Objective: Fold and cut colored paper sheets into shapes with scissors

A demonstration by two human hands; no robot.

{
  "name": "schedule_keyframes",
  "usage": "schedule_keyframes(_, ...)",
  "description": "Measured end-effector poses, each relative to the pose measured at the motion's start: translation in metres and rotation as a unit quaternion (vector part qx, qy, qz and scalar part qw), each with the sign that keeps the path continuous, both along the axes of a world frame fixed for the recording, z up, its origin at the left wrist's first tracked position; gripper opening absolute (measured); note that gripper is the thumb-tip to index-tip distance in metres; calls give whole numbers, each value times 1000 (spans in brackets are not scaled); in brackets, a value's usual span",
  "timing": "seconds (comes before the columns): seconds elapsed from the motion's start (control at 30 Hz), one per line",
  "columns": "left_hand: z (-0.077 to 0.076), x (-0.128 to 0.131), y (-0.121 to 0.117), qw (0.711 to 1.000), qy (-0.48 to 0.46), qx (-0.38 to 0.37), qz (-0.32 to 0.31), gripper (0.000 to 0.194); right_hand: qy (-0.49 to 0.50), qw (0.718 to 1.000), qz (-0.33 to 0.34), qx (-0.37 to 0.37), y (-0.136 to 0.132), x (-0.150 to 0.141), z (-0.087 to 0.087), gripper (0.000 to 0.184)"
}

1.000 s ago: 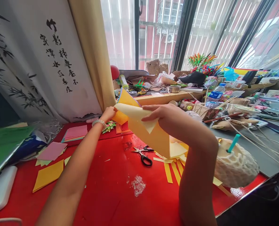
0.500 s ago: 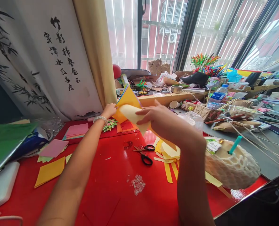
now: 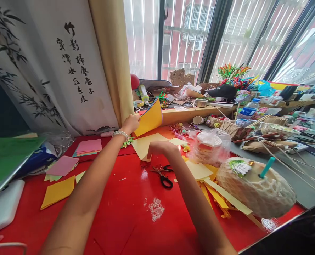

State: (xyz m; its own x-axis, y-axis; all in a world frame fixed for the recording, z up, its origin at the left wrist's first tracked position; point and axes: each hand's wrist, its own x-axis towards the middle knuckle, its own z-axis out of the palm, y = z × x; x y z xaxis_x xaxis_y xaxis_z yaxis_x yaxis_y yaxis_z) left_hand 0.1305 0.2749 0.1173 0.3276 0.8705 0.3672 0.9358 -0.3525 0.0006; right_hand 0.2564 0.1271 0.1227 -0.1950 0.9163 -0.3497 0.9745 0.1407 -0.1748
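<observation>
My left hand (image 3: pixel 130 124), with a beaded bracelet at the wrist, is closed on the edge of a stack of coloured paper (image 3: pixel 150 117) that stands tilted up, a yellow sheet facing me. Lower down, my right hand (image 3: pixel 162 147) bends at the wrist, its fingers pointing down and closed at the edge of a pale yellow sheet of paper (image 3: pixel 141 145); the fingertips are partly hidden. Black-handled scissors (image 3: pixel 164 177) lie partly open below the right hand. Beneath the left hand, green folded paper pieces (image 3: pixel 127 141) show.
Cut yellow paper and strips (image 3: pixel 215 194) lie right of my right forearm, beside a netted coconut (image 3: pixel 255 187) with a teal straw. A plastic-wrapped tub (image 3: pixel 209 145) stands behind. Pink paper (image 3: pixel 89 146) and yellow squares (image 3: pixel 57 191) lie left. Clutter fills the window ledge (image 3: pixel 178 114).
My right hand has moved down and slightly left with the pale yellow sheet, away from the stack. The left hand still grips the stack, now tilted more to the right. The view shifted slightly.
</observation>
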Motion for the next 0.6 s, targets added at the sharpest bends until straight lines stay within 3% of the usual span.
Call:
schedule_keyframes(0.17,15,11,-13,998,37,44,-12,35,22,999,-35,18,1,10,0,40)
schedule_keyframes(0.33,19,22,-28,994,84,62,-39,38,46,998,-28,40,13,11,-12,34)
schedule_keyframes(0.47,12,30,-40,988,117,67,-70,36,61,994,-15,84,23,11,-29,29)
schedule_keyframes(0.6,-10,36,-55,980,153,53,-114,30,66,989,-3,132,29,9,-46,29)
